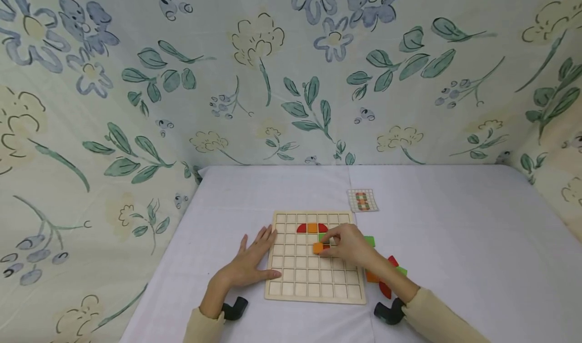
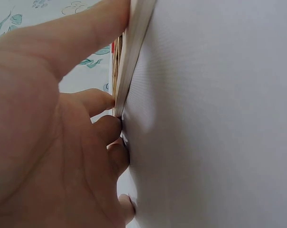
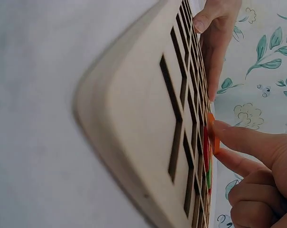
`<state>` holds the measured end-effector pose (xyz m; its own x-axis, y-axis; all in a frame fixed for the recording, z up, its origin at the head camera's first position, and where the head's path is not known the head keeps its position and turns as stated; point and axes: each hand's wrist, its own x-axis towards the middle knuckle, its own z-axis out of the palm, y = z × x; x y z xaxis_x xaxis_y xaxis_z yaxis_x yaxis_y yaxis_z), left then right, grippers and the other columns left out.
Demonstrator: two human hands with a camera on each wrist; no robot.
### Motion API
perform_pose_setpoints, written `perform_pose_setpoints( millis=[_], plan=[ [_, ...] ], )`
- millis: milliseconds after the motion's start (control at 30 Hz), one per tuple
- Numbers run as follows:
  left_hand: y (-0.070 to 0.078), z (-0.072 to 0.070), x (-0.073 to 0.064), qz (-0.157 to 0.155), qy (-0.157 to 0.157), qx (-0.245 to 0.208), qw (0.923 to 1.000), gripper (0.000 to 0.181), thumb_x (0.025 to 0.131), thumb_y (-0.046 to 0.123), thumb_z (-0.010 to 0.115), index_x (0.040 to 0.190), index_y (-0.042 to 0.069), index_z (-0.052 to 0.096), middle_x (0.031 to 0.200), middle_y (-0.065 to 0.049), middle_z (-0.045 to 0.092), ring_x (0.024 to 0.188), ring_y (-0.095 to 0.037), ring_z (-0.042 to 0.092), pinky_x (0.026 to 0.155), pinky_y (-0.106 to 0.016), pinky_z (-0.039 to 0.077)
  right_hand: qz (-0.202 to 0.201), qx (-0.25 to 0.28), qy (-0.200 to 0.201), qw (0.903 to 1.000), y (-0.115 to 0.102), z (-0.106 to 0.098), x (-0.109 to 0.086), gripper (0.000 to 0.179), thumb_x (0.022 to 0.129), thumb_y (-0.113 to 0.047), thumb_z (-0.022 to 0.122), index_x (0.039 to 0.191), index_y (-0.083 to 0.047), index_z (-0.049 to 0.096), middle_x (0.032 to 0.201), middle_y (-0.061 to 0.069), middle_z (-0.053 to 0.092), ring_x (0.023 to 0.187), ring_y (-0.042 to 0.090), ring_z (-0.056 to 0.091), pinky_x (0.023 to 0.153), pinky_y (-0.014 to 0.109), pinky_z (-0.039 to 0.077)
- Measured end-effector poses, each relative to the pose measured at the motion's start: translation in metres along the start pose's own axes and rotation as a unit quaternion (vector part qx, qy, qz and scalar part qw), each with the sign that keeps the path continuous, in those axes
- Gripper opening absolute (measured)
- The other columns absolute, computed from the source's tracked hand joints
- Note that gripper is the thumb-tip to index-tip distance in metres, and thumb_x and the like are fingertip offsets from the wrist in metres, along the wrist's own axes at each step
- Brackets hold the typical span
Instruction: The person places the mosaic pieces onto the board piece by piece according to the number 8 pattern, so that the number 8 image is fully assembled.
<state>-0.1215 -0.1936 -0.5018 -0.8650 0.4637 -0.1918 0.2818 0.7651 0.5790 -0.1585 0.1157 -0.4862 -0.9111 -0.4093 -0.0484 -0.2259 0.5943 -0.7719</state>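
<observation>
My right hand (image 1: 352,244) pinches an orange square block (image 1: 318,248) between thumb and finger, over the middle of the wooden grid board (image 1: 295,298). The right wrist view shows the orange block (image 3: 215,133) tilted at the grid's surface. In the row near the board's top sit two red rounded-corner pieces (image 1: 301,228) with an orange square (image 1: 312,228) between them. Below them a green piece (image 1: 321,237) shows, partly hidden by my right hand, and a bit of red (image 1: 326,247) beside the held block. My left hand (image 1: 245,267) rests with spread fingers against the board's left edge, thumb on its rim.
Right of the board lie loose pieces: a green one (image 1: 370,241), a red one (image 1: 385,290) and an orange one (image 1: 372,277), partly behind my right forearm. A pattern card (image 1: 369,206) lies beyond the board. Black curved objects (image 1: 235,308) are by both wrists.
</observation>
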Motion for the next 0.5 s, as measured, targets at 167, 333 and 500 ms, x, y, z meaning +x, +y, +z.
perform_pose_setpoints(
  millis=[167, 333, 500],
  plan=[
    [0.0006, 0.0000, -0.0003, 0.002, 0.000, -0.004, 1.0000, 0.108, 0.090, 0.051, 0.075, 0.167, 0.008, 0.012, 0.175, -0.011, 0.003, 0.164, -0.033, -0.001, 0.124, -0.070, -0.011, 0.009, -0.003, -0.007, 0.9999, -0.0009, 0.0065, 0.0035, 0.020, 0.077, -0.020, 0.092, 0.093, -0.014, 0.083, 0.053, -0.006, 0.035, 0.050, 0.007, 0.029, 0.049, 0.018, 0.024],
    [0.0008, -0.0001, -0.0004, 0.001, 0.000, -0.001, 1.0000, 0.108, 0.090, 0.051, 0.075, 0.167, 0.008, 0.012, 0.175, -0.011, 0.003, 0.164, -0.033, -0.001, 0.124, -0.071, -0.011, 0.010, -0.002, -0.005, 0.9999, -0.0006, 0.0085, 0.0036, 0.020, 0.077, -0.019, 0.092, 0.095, -0.014, 0.083, 0.052, -0.006, 0.035, 0.049, 0.007, 0.028, 0.048, 0.018, 0.024],
    [0.0010, -0.0006, -0.0003, -0.003, 0.000, -0.001, 1.0000, 0.108, 0.090, 0.051, 0.076, 0.167, 0.009, 0.012, 0.175, -0.011, 0.003, 0.164, -0.033, -0.001, 0.124, -0.071, -0.011, 0.011, 0.000, 0.003, 0.9999, -0.0006, 0.0084, 0.0021, 0.024, 0.077, -0.019, 0.092, 0.098, -0.014, 0.083, 0.054, -0.006, 0.032, 0.051, 0.007, 0.027, 0.050, 0.018, 0.024]
  ],
)
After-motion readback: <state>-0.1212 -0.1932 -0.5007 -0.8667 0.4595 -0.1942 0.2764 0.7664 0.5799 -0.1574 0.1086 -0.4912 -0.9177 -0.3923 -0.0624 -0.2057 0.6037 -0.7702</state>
